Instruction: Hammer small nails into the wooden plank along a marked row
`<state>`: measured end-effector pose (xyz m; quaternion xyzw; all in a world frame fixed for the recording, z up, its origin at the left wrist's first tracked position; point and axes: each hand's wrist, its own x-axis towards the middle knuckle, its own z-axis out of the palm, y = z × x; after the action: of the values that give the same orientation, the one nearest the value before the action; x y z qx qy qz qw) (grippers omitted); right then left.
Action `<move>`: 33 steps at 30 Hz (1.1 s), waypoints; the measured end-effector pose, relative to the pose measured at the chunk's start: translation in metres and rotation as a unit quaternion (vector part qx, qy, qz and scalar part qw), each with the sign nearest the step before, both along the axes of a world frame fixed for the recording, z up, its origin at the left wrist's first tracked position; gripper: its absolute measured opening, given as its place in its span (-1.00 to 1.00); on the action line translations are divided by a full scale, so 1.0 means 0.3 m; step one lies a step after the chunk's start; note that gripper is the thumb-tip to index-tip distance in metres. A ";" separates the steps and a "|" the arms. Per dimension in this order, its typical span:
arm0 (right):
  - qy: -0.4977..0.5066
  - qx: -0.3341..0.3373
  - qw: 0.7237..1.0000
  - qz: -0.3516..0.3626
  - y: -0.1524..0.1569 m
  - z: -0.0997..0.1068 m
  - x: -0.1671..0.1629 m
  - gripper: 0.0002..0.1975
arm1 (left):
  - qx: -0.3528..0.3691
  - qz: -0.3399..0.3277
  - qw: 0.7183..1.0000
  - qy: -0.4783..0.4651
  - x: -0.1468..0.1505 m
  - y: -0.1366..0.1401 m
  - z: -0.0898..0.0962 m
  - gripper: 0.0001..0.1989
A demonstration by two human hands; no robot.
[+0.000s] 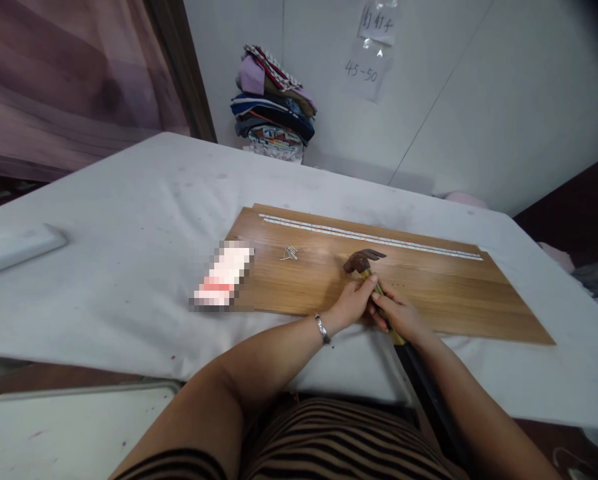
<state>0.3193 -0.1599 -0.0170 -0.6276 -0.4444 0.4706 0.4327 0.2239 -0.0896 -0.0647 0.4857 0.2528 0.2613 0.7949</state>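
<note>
A claw hammer (361, 261) with a rusty head and a yellow and black handle is held over the wooden board. My left hand (351, 301) is closed around the upper handle, just below the head. Right behind it, my right hand (397, 313) grips the handle too, its fingers wrapped round. Both hands touch each other. Under them lies the brown wooden board (459, 293), with a few small dark marks right of the hammer. A little pile of nails (289, 253) rests on the board to the left.
Two white measuring strips (369, 236) run along the board's far edge. A blurred-out phone-like object (223, 277) lies at its left end. White cloth covers the table (129, 233). Folded fabrics (273, 107) are stacked by the wall, and a white object (19, 247) lies far left.
</note>
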 end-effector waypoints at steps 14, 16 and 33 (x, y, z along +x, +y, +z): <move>0.015 -0.015 1.000 0.008 0.001 0.007 0.000 -0.73 | -0.002 -0.009 1.000 0.001 -0.002 0.001 0.002 -0.39; 0.012 -0.018 1.000 0.008 0.001 0.012 -0.001 -0.73 | 0.003 -0.007 1.000 0.005 -0.002 0.001 -0.001 -0.39; 0.012 -0.027 0.999 0.011 0.004 0.012 0.002 -0.71 | -0.008 -0.010 1.000 0.001 -0.001 0.005 0.000 -0.38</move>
<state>0.3199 -0.1588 -0.0134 -0.6279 -0.4334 0.4950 0.4157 0.2236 -0.0882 -0.0647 0.4817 0.2504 0.2506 0.8016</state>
